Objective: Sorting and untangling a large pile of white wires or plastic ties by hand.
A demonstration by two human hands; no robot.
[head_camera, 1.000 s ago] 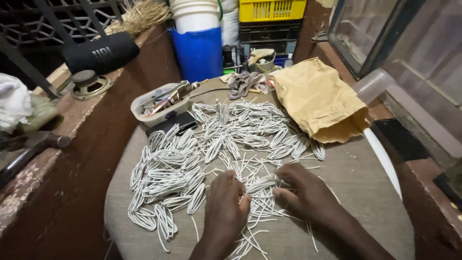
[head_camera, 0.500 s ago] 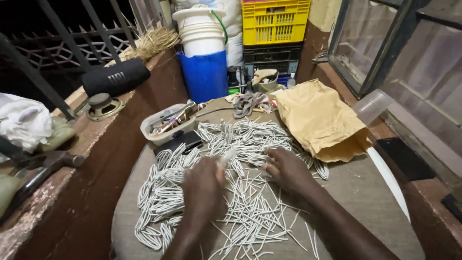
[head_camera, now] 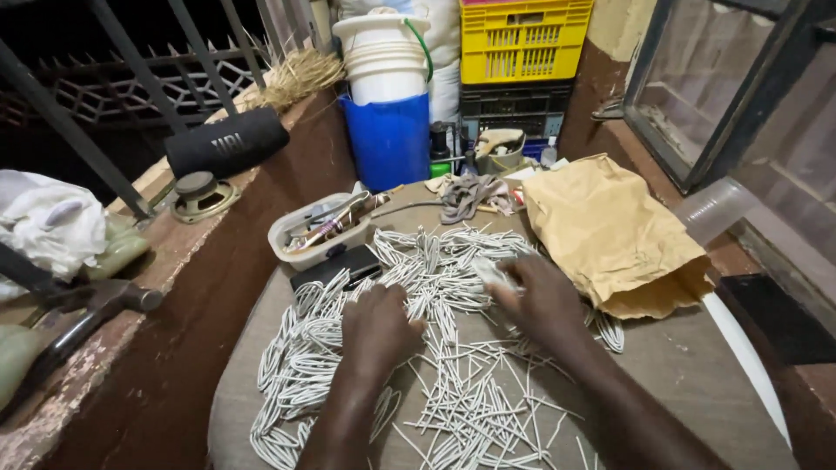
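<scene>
A heap of white wire pieces (head_camera: 435, 261) covers the round cloth-covered table (head_camera: 697, 383); some are bent into loops (head_camera: 296, 383), others lie as short straight lengths (head_camera: 470, 409). My left hand (head_camera: 376, 329) rests palm down on the loops near the middle, fingers curled among them. My right hand (head_camera: 538, 300) lies further back and right on the pile, with a few white pieces under its fingertips. Whether either hand grips any pieces is hidden by the knuckles.
A brown paper bag (head_camera: 610, 235) lies at the right. A small tub of tools (head_camera: 318, 228) and a dark flat case (head_camera: 335, 265) sit at the left. Behind stand a blue bucket (head_camera: 392, 139), white buckets (head_camera: 383, 57), and a yellow crate (head_camera: 522, 39). A black cylindrical speaker (head_camera: 225, 141) and hammer (head_camera: 87, 318) rest on the ledge.
Both hands have moved away from me across the pile, toward its middle and back. The view has tilted up, showing more of the crate and buckets.
</scene>
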